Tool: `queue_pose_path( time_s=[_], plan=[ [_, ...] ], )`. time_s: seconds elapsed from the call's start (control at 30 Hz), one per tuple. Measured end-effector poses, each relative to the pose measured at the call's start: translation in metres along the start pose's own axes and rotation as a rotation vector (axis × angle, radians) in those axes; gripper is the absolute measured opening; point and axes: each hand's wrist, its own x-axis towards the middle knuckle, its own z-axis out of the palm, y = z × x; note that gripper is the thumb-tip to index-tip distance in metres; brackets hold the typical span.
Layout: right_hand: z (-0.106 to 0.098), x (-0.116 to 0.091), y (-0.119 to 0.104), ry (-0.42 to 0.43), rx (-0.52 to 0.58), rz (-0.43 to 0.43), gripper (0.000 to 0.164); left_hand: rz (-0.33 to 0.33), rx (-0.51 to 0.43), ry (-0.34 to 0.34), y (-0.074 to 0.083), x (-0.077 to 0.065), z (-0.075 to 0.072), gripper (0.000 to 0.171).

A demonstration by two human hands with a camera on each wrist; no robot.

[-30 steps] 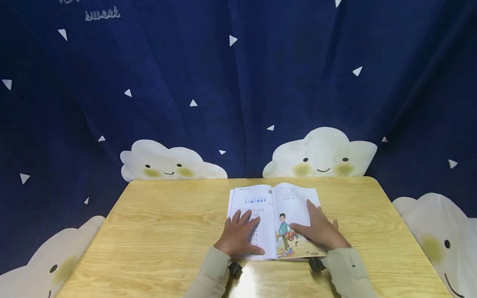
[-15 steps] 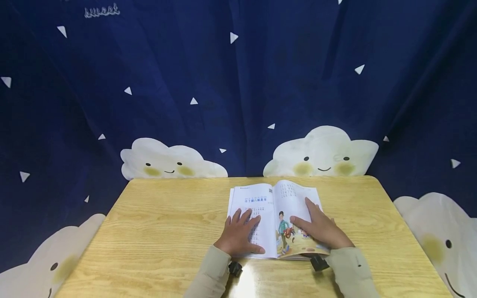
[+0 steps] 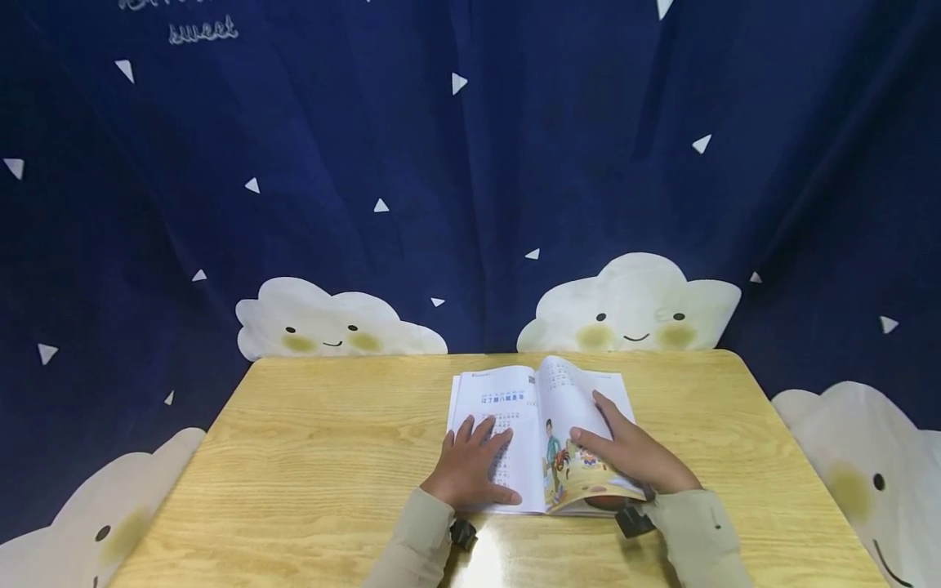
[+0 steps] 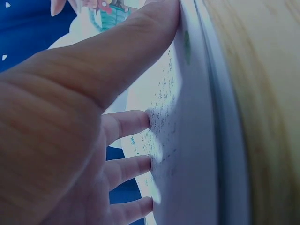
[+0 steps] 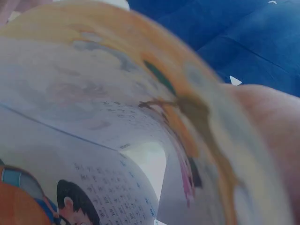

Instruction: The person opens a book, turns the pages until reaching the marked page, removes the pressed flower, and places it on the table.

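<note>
An open illustrated book (image 3: 491, 382) lies on the wooden table. My left hand (image 3: 466, 469) rests on its left page with spread, fairly straight fingers; in the left wrist view the thumb (image 4: 108, 51) reaches over the paper near the book's lower edge. A single right-hand page (image 3: 581, 404), with a drawn figure on it, is bowed up off the pages below. My right hand (image 3: 639, 457) grips this page, thumb and index finger on top, with part of the hand under its lower edge. From the right wrist, the arched page (image 5: 187, 93) covers most of the fingers.
The wooden table (image 3: 331, 433) stretches out on both sides of the book. Behind it hangs a dark blue curtain (image 3: 331, 163) with white triangles and smiling clouds. Dark wrist cameras (image 3: 463, 533) sit under both wrists, near the book's lower edge.
The right page has gone from nearly flat to bowed upward, its lower edge lifted, as my right hand slid slightly left. The left hand stays put.
</note>
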Motion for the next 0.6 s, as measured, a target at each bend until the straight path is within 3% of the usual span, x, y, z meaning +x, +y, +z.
queue_pose_path(
  time_s=[0.33, 0.6],
  plan=[
    [-0.011, 0.001, -0.006, -0.017, 0.14, -0.045, 0.087, 0.014, 0.02, 0.018, 0.001, 0.007, -0.002, 0.098],
    [-0.012, -0.009, -0.005, -0.01, 0.218, -0.031, 0.069, 0.02, 0.01, 0.028, 0.0, -0.002, 0.002, 0.099]
  ],
)
